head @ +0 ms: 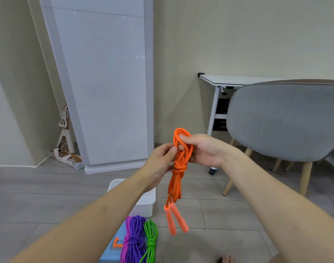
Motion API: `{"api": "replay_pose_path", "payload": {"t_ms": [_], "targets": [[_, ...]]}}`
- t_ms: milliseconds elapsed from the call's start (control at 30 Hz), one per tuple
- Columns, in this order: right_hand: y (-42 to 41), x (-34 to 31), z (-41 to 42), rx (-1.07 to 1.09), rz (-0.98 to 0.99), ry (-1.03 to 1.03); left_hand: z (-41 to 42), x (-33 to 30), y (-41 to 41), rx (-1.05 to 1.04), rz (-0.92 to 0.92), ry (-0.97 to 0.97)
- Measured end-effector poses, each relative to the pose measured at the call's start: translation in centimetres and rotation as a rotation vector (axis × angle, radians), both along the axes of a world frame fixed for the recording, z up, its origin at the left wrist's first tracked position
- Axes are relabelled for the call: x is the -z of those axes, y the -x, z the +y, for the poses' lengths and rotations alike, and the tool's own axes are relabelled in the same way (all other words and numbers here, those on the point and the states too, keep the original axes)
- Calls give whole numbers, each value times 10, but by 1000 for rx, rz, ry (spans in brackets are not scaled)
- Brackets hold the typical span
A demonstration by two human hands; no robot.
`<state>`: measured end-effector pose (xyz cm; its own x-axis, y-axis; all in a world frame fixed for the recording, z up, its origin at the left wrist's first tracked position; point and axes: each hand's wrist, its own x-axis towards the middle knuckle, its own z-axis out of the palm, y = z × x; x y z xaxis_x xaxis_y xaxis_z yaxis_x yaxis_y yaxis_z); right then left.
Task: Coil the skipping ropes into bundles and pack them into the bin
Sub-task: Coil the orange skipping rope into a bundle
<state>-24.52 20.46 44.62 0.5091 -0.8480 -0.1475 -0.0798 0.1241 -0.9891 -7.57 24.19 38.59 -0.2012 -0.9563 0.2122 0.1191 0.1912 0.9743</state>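
— While both bare hands hold it at chest height, the orange braided skipping rope [178, 164] hangs as a folded bundle, a wrapped knot cinched just below the grip. What is each hand doing?

— The right hand [204, 150] closes around the bundle's upper strands, fingers curled over the top loop. The left hand [161, 158] pinches narrowly, thumb and fingertips closed on the strands just above the knot.

— And below the grip?

— Past the knot the doubled cord falls loose, ending in two translucent orange plastic handles [176, 218] dangling side by side. Under the left forearm sits the white rectangular plastic bin [146, 203], partly hidden; I cannot tell what it holds.

— Other ropes?

— Three tied bundles lie on the floor nearer the person than the bin: a pink cord bundle [126, 242], a purple cord bundle [136, 240] and a green cord bundle [151, 238], the pink and purple resting over a pale blue flat object [113, 251].

— How should the step be finished?

— My judgement: the knot looks formed but wants snugging. Keep the right hand firm on the loop and draw the wrap tight with the left, so the soft, slippery-looking cord cannot unwind. Then lower it handles first into the bin.

— Any risk?

— The stiff handles swing freely and could catch the bin's rim.
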Motion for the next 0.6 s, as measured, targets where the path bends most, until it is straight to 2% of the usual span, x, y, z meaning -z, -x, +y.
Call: {"api": "replay_pose_path", "payload": {"t_ms": [233, 300, 400, 467, 600], "targets": [[-10, 11, 4, 70, 34, 129, 4, -2, 13, -26, 168, -100], [-16, 14, 4, 103, 26, 158, 4, -6, 16, -33, 155, -126], [-23, 15, 7, 99, 89, 236, 3, -4, 15, -83, 70, -57], [-21, 12, 9, 49, 94, 209, 3, -5, 11, -53, 69, -45], [-7, 3, 10, -52, 2, 45, 7, -11, -4, 135, 111, -82]]}}
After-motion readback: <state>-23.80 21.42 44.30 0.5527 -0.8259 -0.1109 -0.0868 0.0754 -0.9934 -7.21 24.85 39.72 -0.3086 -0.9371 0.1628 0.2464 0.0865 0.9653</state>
